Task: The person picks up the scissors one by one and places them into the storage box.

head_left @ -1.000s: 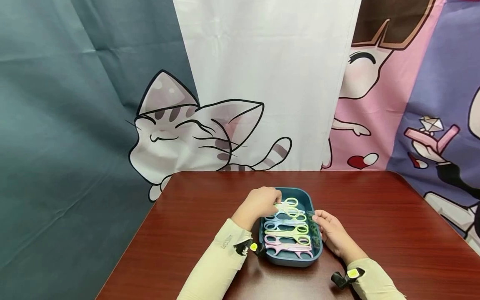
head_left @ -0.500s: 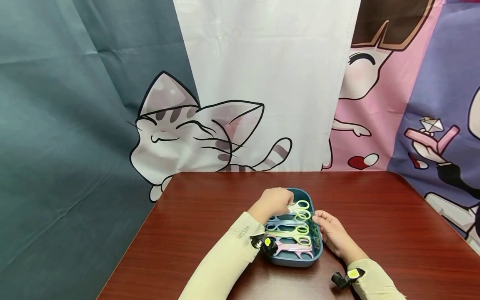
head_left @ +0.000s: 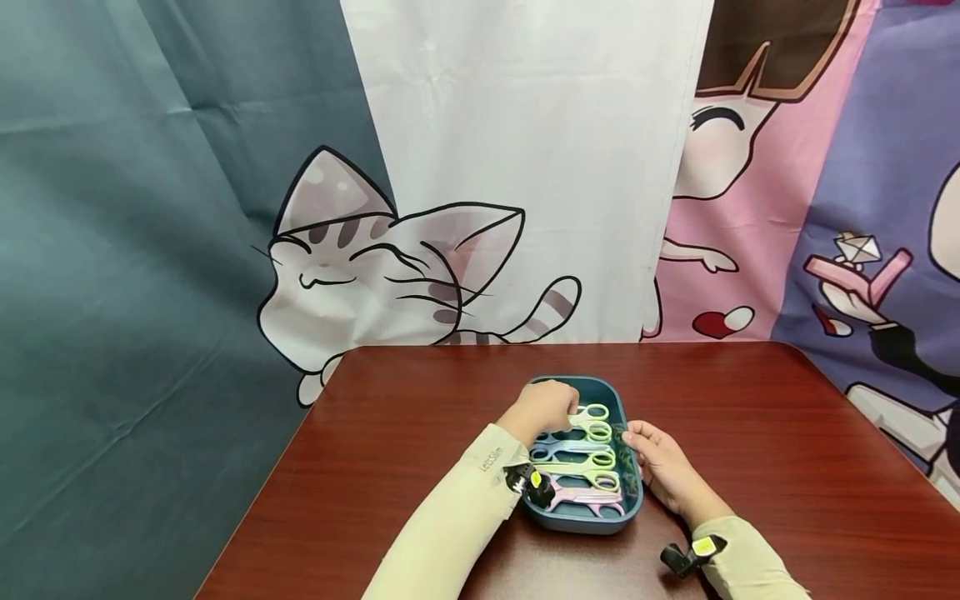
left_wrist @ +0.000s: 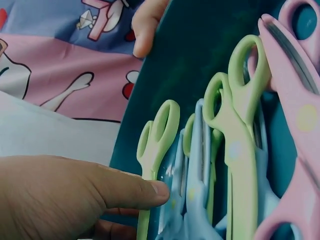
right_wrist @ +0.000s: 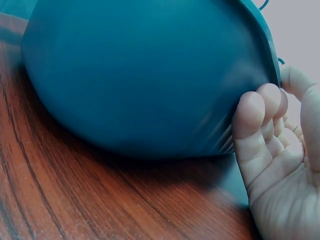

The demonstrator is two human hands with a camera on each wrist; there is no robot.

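Observation:
A dark blue-green plastic tray (head_left: 583, 525) holds several pairs of children's scissors lying across it in a row. At its far end my left hand (head_left: 540, 408) pinches a pair of green scissors; in the left wrist view the thumb lies over the green scissors (left_wrist: 151, 161) near the blades, the other fingers mostly hidden below. Beside them are blue scissors (left_wrist: 197, 195), another green pair (left_wrist: 242, 165) and pink scissors (left_wrist: 300, 115). My right hand (head_left: 667, 467) grips the tray's right rim; its fingertips press the outer wall (right_wrist: 135, 90) in the right wrist view.
The tray stands on a reddish-brown wooden table (head_left: 360, 492). Behind the table's far edge hangs a printed cloth (head_left: 540, 125) with cartoon figures. A small black camera (head_left: 681, 560) sits on the right wrist.
My left hand first moved right across the tray with the green scissors, then slightly back left and lower. My right hand has stayed at the tray rim.

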